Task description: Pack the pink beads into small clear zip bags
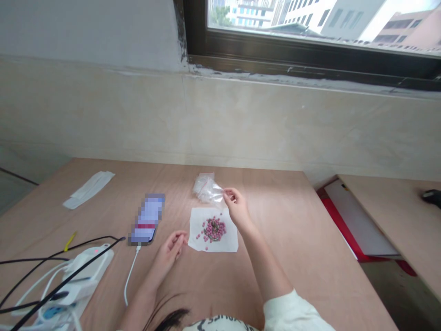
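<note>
A white sheet of paper (pixel 229 243) lies on the desk with a heap of small pink beads (pixel 211 231) on it. Some dark, metallic-looking pieces (pixel 215 226) are mixed into the heap, and a few beads lie loose around it. Just beyond the paper, my right hand (pixel 234 202) pinches the right side of a clear plastic bag (pixel 214 192), part of a crumpled pile of clear bags (pixel 203 185). My left hand (pixel 174 246) rests at the paper's left edge, fingers curled together; what they hold, if anything, is hidden.
To the left lies a phone (pixel 147 218) with a white charging cable (pixel 131 273). Further left are a power strip (pixel 91 266) with tangled cords and a folded white strip (pixel 88 189). A second desk (pixel 392 207) with a mouse (pixel 431 196) stands at the right.
</note>
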{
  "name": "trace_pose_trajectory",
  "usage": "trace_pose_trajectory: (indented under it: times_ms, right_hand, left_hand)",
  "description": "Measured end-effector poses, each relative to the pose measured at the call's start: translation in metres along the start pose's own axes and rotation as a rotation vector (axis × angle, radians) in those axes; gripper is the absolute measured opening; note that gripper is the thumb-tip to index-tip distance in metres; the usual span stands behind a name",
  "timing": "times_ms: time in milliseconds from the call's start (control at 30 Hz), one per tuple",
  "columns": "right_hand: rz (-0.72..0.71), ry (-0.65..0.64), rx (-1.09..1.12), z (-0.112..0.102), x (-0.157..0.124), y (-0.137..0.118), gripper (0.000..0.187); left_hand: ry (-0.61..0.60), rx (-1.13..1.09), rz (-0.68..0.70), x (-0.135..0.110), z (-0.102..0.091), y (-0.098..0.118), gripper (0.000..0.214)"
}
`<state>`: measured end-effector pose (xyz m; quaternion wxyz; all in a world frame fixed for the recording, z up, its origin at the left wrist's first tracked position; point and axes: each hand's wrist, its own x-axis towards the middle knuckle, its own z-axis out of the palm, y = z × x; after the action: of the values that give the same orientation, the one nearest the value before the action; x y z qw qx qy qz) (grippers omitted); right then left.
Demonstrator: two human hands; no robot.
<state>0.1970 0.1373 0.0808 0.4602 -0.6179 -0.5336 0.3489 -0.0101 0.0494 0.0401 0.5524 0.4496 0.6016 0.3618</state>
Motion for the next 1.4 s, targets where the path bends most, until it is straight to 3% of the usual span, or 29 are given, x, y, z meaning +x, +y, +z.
trace_pose_trajectory:
  times_ms: [100, 200, 300, 367, 433, 500, 567, 633, 800, 967, 1067, 1200, 1267, 1400]
  right_hand:
    - [-0.035, -0.163, 0.024, -0.013, -0.044, 0.002, 0.016]
    - [-0.001, -0.216, 0.030, -0.017, -0.079, 0.012, 0.015]
    - [0.043, -0.151, -0.022, -0.018, -0.101, 0.018, 0.015]
    - [0.056, -0.022, -0.075, -0.017, -0.111, 0.014, 0.018]
    - [0.045, 0.004, -0.066, -0.014, -0.120, 0.005, 0.014]
    - [0.046, -0.156, 0.011, -0.008, -0.127, -0.008, 0.011]
    - [0.088, -0.348, 0.099, -0.002, -0.129, -0.020, 0.020]
    - [0.148, -0.461, 0.187, 0.002, -0.128, -0.026, 0.026]
    - [0.256, -0.603, 0.403, 0.001, -0.117, -0.026, 0.029]
    - [0.322, -0.697, 0.469, -0.007, -0.113, -0.018, 0.023]
    - [0.357, -0.680, 0.428, -0.008, -0.117, -0.014, 0.020]
    - [0.323, -0.540, 0.277, -0.001, -0.128, -0.012, 0.022]
    - [0.254, -0.487, 0.223, 0.005, -0.135, -0.014, 0.020]
    - [0.137, -0.505, 0.169, 0.010, -0.143, -0.018, 0.017]
  left_hand:
    - [-0.002, -0.027, 0.121, -0.002, 0.007, 0.031, 0.035]
    - [-0.150, 0.035, 0.107, -0.009, 0.014, 0.051, 0.025]
    - [-0.242, 0.080, 0.071, -0.019, 0.018, 0.054, 0.022]
    - [-0.237, 0.093, 0.054, -0.026, 0.018, 0.051, 0.023]
    - [-0.227, 0.113, 0.053, -0.033, 0.018, 0.050, 0.024]
    - [-0.238, 0.151, 0.079, -0.038, 0.019, 0.051, 0.023]
    - [-0.258, 0.190, 0.114, -0.041, 0.021, 0.054, 0.021]
    - [-0.277, 0.209, 0.119, -0.044, 0.023, 0.060, 0.019]
    - [-0.388, 0.175, 0.063, -0.046, 0.027, 0.072, 0.022]
    - [-0.517, 0.104, 0.037, -0.042, 0.021, 0.065, 0.021]
    - [-0.399, 0.144, 0.041, -0.040, 0.012, 0.055, 0.020]
    - [-0.198, 0.342, 0.137, -0.042, 0.006, 0.044, 0.014]
    - [-0.202, 0.423, 0.219, -0.045, 0.009, 0.042, 0.009]
    - [-0.262, 0.475, 0.356, -0.047, 0.019, 0.041, 0.048]
